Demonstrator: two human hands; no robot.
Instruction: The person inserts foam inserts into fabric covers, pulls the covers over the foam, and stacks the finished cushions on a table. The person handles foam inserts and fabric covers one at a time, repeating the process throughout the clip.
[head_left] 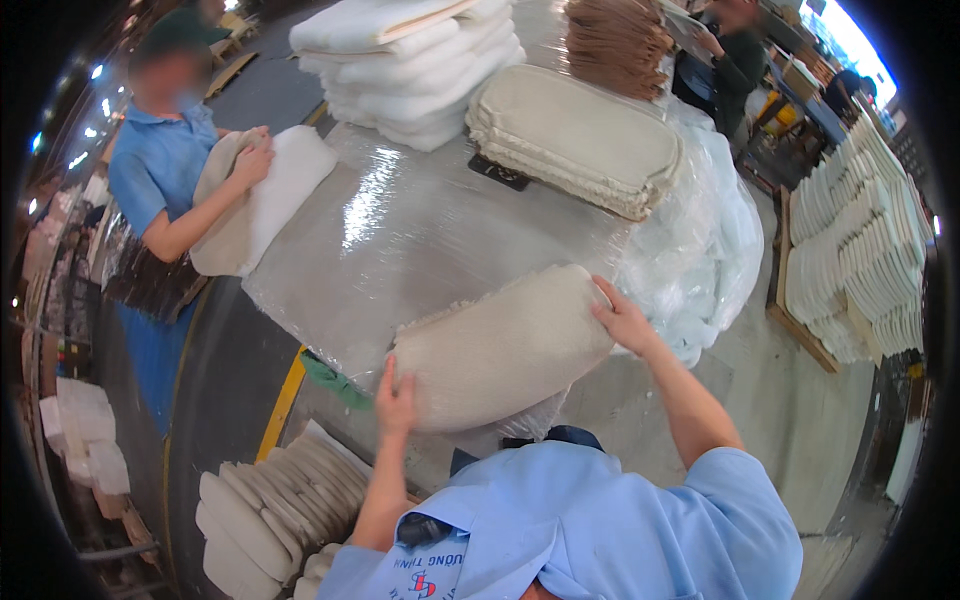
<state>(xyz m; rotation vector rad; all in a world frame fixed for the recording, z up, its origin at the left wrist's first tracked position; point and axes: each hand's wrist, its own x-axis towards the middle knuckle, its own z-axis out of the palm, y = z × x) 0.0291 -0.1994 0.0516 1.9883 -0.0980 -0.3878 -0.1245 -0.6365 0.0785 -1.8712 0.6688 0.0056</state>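
A beige fabric-covered cushion (505, 350), long with rounded ends, is held between my two hands at the near edge of the plastic-covered table (400, 240). My left hand (395, 400) presses against its left end, thumb and fingers on the cover. At the opposite end, my right hand (622, 318) grips the upper corner, with some fingers hidden by the cushion. Along the cushion's far side runs a rough, frayed-looking edge. Beyond it lies a stack of beige covers (575, 135), beside a dark flat object (498, 172).
White foam pads (410, 70) and brown covers (618, 45) are piled at the back. A co-worker (175, 150) at left handles a white pad and beige cover. Finished-looking beige cushions (270, 510) stand lower left; pale cushions (850, 240) fill a pallet at right, past clear plastic bags (700, 230).
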